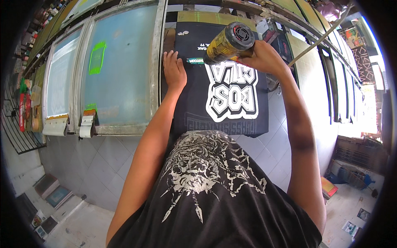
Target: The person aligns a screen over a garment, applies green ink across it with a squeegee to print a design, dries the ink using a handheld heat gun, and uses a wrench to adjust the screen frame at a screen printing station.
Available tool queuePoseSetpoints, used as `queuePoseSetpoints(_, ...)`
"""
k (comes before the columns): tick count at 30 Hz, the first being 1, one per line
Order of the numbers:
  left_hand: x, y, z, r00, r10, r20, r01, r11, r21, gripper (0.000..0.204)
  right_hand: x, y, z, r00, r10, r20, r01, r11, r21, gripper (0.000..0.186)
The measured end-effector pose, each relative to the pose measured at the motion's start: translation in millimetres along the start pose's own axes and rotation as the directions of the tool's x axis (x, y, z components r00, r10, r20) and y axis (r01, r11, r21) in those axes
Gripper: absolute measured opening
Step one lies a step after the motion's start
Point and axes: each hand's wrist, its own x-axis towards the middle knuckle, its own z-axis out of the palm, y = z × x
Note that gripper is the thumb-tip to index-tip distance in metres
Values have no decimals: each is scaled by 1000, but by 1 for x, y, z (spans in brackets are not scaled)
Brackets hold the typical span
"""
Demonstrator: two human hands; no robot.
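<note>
My right hand (266,58) is wrapped around the handle of a yellow-and-black heat gun (225,44). The gun is held above a black printed cloth (192,99), its nozzle end toward the cloth's left side. Large white block lettering outlined in black (233,99) covers the cloth's right part; a small teal print (195,60) shows beside the nozzle. Along the left edge of the cloth lies my left hand (174,70), fingers stretched out and holding nothing. The gun hides part of the print beneath it.
To the left stands a large framed printing screen (124,66) with bright green tape (97,58), and a narrower screen (62,70) beyond it. Two squeegees (87,124) (56,125) rest at their near edges. A pole (320,39) slants across the upper right.
</note>
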Motion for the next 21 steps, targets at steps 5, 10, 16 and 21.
queuePoseSetpoints(5, 8, 30, -15, 997, 35, -72, -50, 975, -215, 32, -57, 4, -1, 903, 170, -395, -201, 979, -39, 37)
queuePoseSetpoints(10, 5, 156, -31, 562, 73, 824, 788, 255, -560, 36, -166, 30, 27, 750, -16, -661, -306, 878, -368, 28)
queuePoseSetpoints(16, -49, 297, -31, 55, 294, 954, 964, 232, -127, 91, -275, 0, 73, 552, 420, -720, -483, 865, 135, 19)
queuePoseSetpoints(21, -108, 328, -16, -90, 110, 990, 984, 163, 72, 46, -325, -31, 93, 632, 499, -594, -634, 773, -25, 54)
